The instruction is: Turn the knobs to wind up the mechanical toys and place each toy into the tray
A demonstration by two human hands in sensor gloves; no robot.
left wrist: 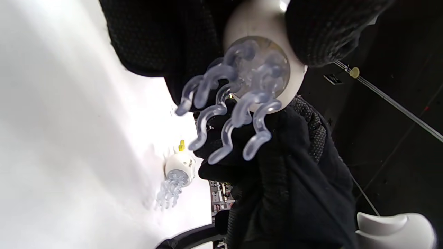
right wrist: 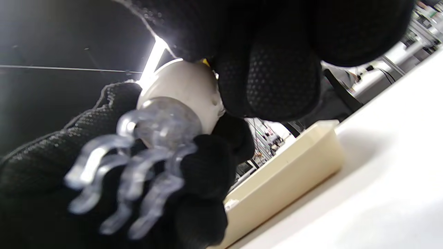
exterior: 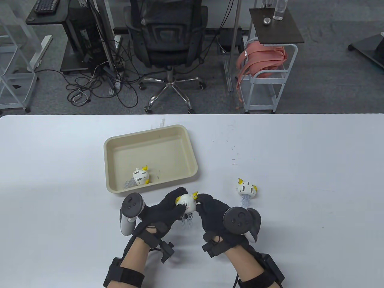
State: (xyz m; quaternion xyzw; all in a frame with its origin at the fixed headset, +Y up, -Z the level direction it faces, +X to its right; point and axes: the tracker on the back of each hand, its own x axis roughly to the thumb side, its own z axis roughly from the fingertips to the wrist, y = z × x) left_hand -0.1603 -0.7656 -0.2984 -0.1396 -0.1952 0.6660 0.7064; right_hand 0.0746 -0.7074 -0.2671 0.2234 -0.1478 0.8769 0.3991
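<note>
Both hands hold one white jellyfish toy (exterior: 186,203) just above the table, near the front. My left hand (exterior: 168,207) grips its round body; my right hand (exterior: 207,204) pinches the yellow knob (exterior: 195,196) on its side. Its clear tentacles (left wrist: 225,110) hang free below, and they show again in the right wrist view as tentacles (right wrist: 131,180). A second such toy (exterior: 141,176) lies inside the beige tray (exterior: 180,132), near its front wall. A third toy (exterior: 247,189) lies on the table to the right of my hands, also seen small as a toy (left wrist: 180,166).
The tray (right wrist: 294,162) sits on the white table (exterior: 300,156) just beyond and left of my hands. Past the table's far edge stand an office chair (exterior: 169,33), a desk with cables and a white cart (exterior: 267,69).
</note>
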